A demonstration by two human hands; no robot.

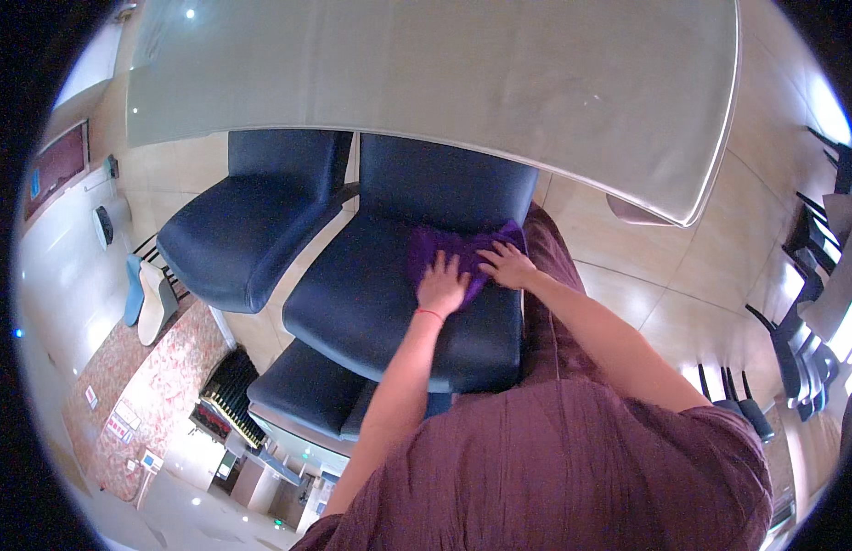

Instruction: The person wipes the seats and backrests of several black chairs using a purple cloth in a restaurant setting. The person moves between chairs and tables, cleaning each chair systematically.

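A purple cloth (433, 242) lies bunched on the seat of a dark blue upholstered chair (357, 289), near its backrest. My left hand (443, 284), with a thin red band at the wrist, rests on the lower part of the cloth with its fingers spread. To its right, my right hand (507, 265) presses on the cloth's right part, fingers also spread, near the seat's side edge. Neither hand is seen to close around the cloth.
A table with a pale, glossy top (433, 69) overhangs the chair backs. A second blue chair (226, 227) stands to the left, another dark seat (308, 386) below. Tiled floor (632, 275) shows at right, with more dark chairs (798, 330) beyond.
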